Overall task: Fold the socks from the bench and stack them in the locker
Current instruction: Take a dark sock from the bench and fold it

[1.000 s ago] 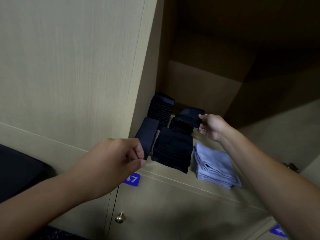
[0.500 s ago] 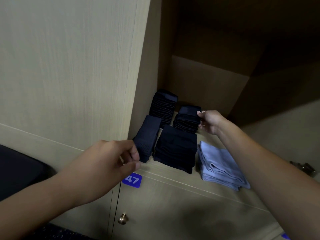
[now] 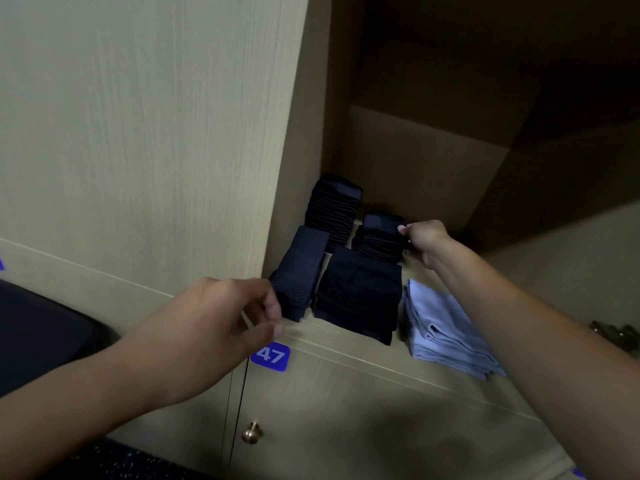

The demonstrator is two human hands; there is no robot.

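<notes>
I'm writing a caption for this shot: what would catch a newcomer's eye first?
Two bare hands reach into an open wooden locker. The left hand pinches a dark navy folded sock at the shelf's front left, and the right hand grips the top of a rear stack of dark socks. A pale blue folded cloth pile stands out at the front right.

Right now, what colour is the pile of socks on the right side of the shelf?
Light blue. The folded light blue pile shows best in the head view, beside the dark navy stacks.
</notes>
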